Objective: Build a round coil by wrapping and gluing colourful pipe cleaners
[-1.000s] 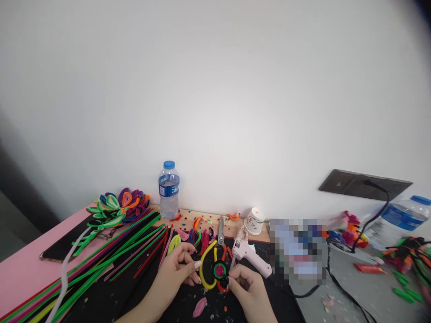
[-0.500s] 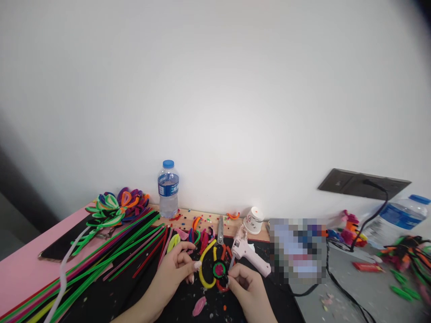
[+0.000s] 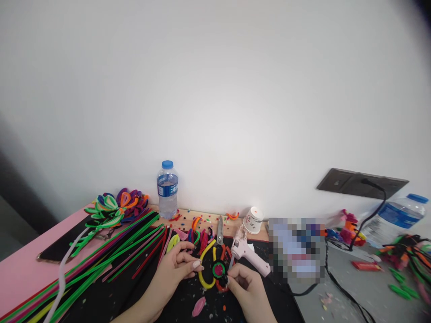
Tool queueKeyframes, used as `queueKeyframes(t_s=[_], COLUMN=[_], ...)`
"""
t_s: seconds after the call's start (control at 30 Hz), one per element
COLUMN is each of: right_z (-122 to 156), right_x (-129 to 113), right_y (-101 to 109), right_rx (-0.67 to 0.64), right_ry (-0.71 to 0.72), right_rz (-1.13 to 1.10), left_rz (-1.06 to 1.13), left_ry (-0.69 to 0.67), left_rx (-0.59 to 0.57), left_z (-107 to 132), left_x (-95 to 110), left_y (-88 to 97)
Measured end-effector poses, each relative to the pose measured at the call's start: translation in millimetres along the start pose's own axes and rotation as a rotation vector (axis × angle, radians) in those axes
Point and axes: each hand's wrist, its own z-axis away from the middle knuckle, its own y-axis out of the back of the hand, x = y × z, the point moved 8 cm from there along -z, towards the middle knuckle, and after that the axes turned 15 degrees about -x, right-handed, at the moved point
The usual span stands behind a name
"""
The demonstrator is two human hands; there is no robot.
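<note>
My left hand [image 3: 175, 271] lies on the black mat with its fingers curled, fingertips pinching a bent yellow pipe cleaner loop [image 3: 204, 264]. My right hand [image 3: 245, 287] is closed in a pinch on the lower edge of a small coiled disc [image 3: 218, 270], pink in the middle with green and black rings. An orange-red curl [image 3: 220, 287] pokes out under that disc. Both hands meet at the bottom centre of the picture, a finger's width apart.
A pink glue gun [image 3: 249, 255] and scissors [image 3: 221, 231] lie just behind the hands. Long green, red and pink pipe cleaners [image 3: 111, 260] fan out to the left by a phone [image 3: 60, 246]. Also present: a water bottle [image 3: 167, 189], a paper cup [image 3: 252, 220], a cable [image 3: 340, 287], a second bottle [image 3: 392, 220].
The left hand's fingers have shifted slightly on the yellow loop. The right hand and the coiled disc stay where they were. The view has drifted a little.
</note>
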Motion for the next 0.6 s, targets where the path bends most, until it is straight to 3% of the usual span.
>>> queueKeyframes(t_s=[0.27,0.6], right_z=[0.0,0.1], right_x=[0.3,1.2], right_y=[-0.5,0.6], right_rx=[-0.003,0.001], right_ry=[-0.015,-0.014], right_rz=[-0.008,-0.005], left_rz=[-0.044,0.034], left_ry=[-0.126,-0.104], left_rx=[-0.029,0.003], left_z=[-6.1,-4.2], left_x=[-1.4,-1.4], left_y=[5.7,3.3])
